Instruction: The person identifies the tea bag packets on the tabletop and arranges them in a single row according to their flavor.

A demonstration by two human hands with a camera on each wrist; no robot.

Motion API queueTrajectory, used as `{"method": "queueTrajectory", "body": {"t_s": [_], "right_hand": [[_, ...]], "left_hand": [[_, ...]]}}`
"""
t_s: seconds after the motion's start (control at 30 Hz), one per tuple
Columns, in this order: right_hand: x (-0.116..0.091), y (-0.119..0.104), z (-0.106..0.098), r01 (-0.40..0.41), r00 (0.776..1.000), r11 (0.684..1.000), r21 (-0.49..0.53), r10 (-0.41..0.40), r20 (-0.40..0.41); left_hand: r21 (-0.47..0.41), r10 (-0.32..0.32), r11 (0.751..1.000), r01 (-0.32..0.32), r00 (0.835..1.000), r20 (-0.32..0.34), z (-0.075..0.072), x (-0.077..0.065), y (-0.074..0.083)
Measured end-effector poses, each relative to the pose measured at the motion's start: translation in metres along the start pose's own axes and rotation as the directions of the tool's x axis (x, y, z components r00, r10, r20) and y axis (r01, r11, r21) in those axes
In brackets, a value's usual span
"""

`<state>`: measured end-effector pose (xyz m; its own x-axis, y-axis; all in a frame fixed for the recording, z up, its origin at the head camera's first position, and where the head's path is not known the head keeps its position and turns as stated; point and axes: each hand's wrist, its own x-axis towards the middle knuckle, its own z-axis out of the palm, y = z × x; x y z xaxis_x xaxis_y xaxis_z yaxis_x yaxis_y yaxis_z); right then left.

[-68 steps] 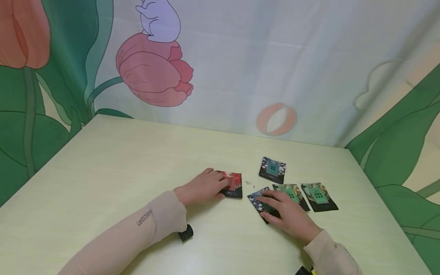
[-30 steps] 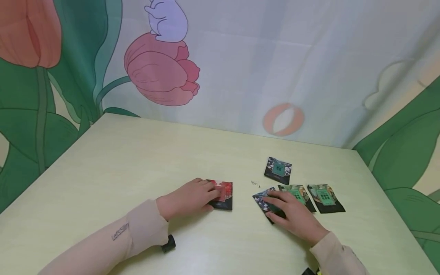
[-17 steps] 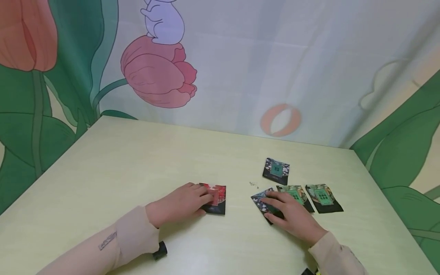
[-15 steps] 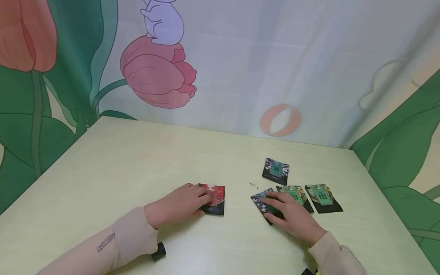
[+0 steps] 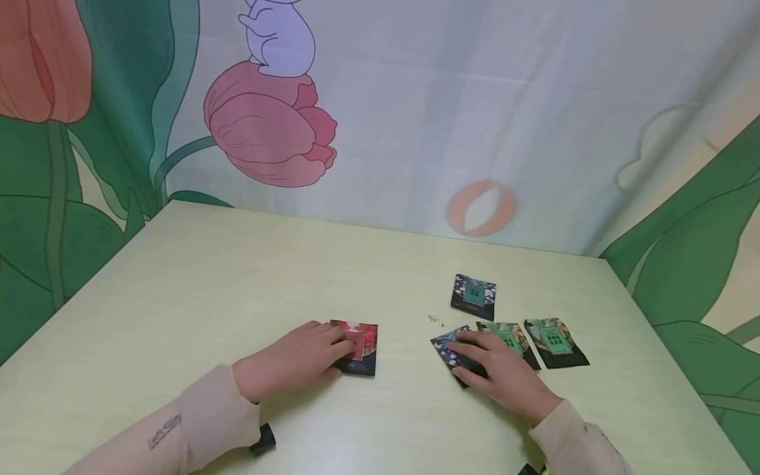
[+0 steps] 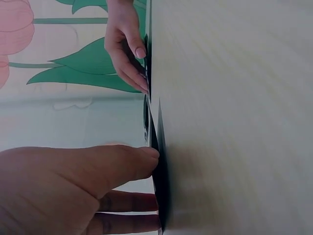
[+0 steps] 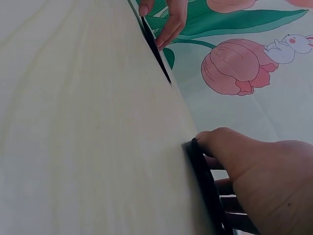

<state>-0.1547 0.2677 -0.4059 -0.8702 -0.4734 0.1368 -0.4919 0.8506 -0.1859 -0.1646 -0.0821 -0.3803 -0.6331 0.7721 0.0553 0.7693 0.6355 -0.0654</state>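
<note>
My left hand rests on a small red and black packet, fingertips across its left half and thumb by its near edge. In the left wrist view, the thumb and straight fingers press its dark face close over the table. To the right, my right hand lies with spread fingers on a dark blue floral packet, which is turned at an angle and partly covered. A green and black packet sits just behind that hand. Its match lies to the right, and another blue floral packet farther back.
The packets lie on a pale wooden table. Small dark marks show on it between the packets. A printed curtain hangs along the back edge, with green leaf panels at both sides. A black object sits beneath the left sleeve.
My left hand has slid the red packet to the left and toward me, away from the others. My right hand stays on the blue packet, and the view has shifted slightly.
</note>
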Motion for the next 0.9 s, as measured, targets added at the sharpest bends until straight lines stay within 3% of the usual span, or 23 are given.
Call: {"method": "queueTrajectory", "body": {"t_s": [0.3, 0.9], "right_hand": [[0.010, -0.009, 0.000, 0.030, 1.000, 0.998, -0.052, -0.030, -0.009], [0.011, -0.015, -0.001, -0.004, 1.000, 0.994, -0.107, 0.003, -0.011]], "left_hand": [[-0.062, -0.046, 0.997, 0.045, 0.999, -0.001, 0.003, -0.009, -0.001], [-0.101, -0.015, 0.995, 0.010, 0.998, -0.053, 0.006, -0.006, -0.003]]}}
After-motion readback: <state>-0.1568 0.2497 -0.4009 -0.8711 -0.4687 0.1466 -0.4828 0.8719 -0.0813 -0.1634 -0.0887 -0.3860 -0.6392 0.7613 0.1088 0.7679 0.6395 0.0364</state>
